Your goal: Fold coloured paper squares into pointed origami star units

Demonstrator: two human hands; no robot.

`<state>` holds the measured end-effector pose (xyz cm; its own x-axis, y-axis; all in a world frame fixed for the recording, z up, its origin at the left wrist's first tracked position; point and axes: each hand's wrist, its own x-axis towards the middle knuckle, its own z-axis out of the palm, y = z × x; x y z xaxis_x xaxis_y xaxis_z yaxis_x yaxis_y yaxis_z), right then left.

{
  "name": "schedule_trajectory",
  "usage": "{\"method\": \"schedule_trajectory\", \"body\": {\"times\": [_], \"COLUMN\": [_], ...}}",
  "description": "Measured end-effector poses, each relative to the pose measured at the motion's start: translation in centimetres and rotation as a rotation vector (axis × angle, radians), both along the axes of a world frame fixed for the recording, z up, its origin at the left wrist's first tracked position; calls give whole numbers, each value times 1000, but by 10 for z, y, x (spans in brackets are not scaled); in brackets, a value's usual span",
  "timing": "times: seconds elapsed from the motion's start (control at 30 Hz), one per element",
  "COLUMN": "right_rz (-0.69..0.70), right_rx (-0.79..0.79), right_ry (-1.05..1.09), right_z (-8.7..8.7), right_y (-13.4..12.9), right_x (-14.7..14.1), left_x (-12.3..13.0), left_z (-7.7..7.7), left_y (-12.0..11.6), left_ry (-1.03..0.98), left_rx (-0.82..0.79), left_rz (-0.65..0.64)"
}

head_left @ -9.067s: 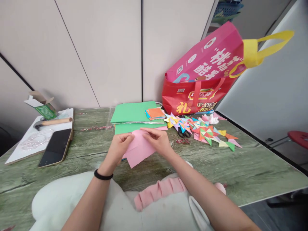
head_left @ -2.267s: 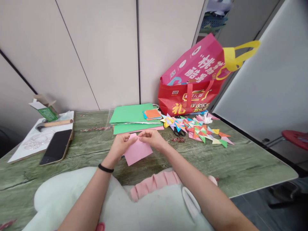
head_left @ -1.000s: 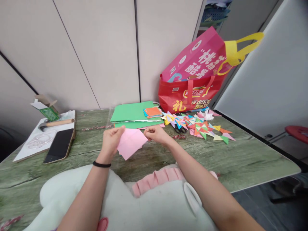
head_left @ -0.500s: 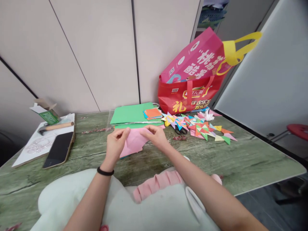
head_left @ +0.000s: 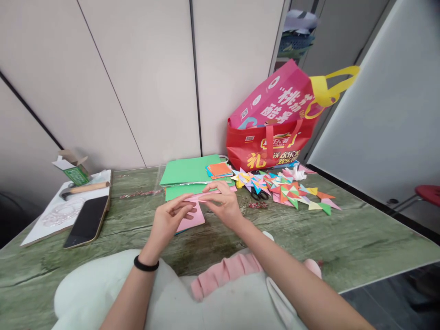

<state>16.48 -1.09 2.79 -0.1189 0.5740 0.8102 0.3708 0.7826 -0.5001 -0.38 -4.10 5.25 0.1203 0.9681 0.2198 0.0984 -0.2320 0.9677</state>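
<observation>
My left hand [head_left: 168, 222] and my right hand [head_left: 224, 206] pinch a piece of pink paper [head_left: 197, 198] between them. It shows almost edge-on as a narrow strip, partly covered by my fingers. Beneath it on the table lies a stack of pink paper sheets [head_left: 193, 219] with a blue edge showing at the bottom. Just beyond my hands are large green sheets [head_left: 192, 169]. A small pile of squares with an orange one [head_left: 220, 170] on top rests on their right side.
Colourful folded paper triangles [head_left: 285, 188] and black-handled scissors [head_left: 260, 194] lie right, before a red bag [head_left: 250, 149]. At left, a white board [head_left: 37, 231] carries a hammer [head_left: 87, 188], a phone [head_left: 87, 221] and a small green box [head_left: 77, 174]. A pale plush [head_left: 220, 293] fills the near side.
The pink paper has turned from facing me to nearly edge-on. My fingers have shifted along it, and more of the stack below shows. The view has tilted slightly upward.
</observation>
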Motion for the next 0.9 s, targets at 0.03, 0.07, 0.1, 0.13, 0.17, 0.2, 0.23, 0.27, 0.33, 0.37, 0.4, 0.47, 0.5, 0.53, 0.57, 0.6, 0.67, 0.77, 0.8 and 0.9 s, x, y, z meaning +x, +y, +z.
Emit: {"method": "schedule_trajectory", "body": {"times": [0.03,0.07,0.1,0.13,0.17,0.2,0.23,0.27,0.33,0.37,0.4,0.47,0.5,0.53,0.57,0.6,0.67,0.77,0.8,0.9], "right_rz": [-2,-3,-1,2,3,0,-5,-11,-14,-2,20,78,108,136,160,180,212,223,220,228], "right_rx": [15,25,29,26,16,-1,-23,-49,-111,-142,-172,-215,-225,-228,-226,-218,-196,-172,-169,-165], "right_ry": [-9,-11,-10,-6,0,11,25,44,88,114,143,208,238,262,278,286,282,263,260,270], "right_z": [-1,-1,-1,-1,0,1,3,4,5,5,5,4,4,3,3,2,2,2,2,3], "right_y": [0,0,-1,-1,-2,-3,-5,-6,-8,-9,-9,-9,-8,-8,-7,-7,-6,-6,-5,-5], "right_x": [-1,-2,-2,-3,-4,-4,-5,-6,-6,-7,-7,-7,-8,-8,-8,-8,-7,-6,-6,-5], "left_x": [0,0,0,0,-1,-1,-1,-1,0,1,2,3,3,2,1,0,-3,-7,-8,-9], "left_z": [0,0,0,0,0,0,0,1,1,1,0,0,0,0,0,0,1,2,2,-1], "left_y": [0,1,1,1,1,1,0,0,-1,-2,-2,-3,-3,-3,-2,-2,0,2,2,4], "left_ry": [-6,-7,-7,-6,-6,-3,1,8,28,36,41,45,44,38,27,15,-8,-29,-43,-113], "left_rx": [-1,3,11,25,42,61,83,106,141,154,164,172,171,166,153,136,86,26,11,-19], "left_rz": [15,40,70,104,140,175,205,227,252,257,257,244,233,220,205,190,154,121,115,99]}}
